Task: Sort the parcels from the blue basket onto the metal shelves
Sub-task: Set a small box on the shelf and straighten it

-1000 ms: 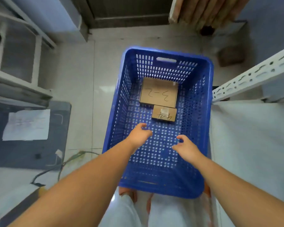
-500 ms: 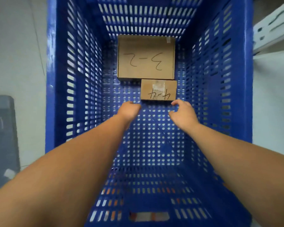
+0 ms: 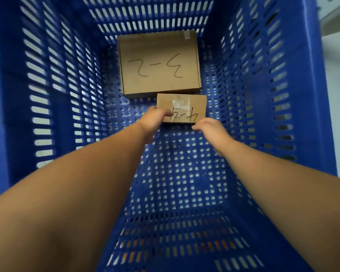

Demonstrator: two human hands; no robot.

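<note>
Both arms reached down into the blue slotted plastic basket [image 3: 263, 95]. The left hand [image 3: 153, 120] gripped the left end of the small brown cardboard parcel [image 3: 186, 107] marked "4-4", thumb [image 3: 168, 113] on its top face. The right hand [image 3: 210, 130] was at the parcel's near right corner, fingers curled; cannot tell if it had hold. The parcel lay on the basket floor, just beside the large flat brown cardboard parcel [image 3: 159, 63] marked "3-2" by the far wall.

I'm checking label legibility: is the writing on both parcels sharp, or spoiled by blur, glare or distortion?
Head view: "3-2" on the large parcel reads sharply; writing on the small parcel is softer and partly hidden by the left hand; blue basket walls bow outward.
</note>
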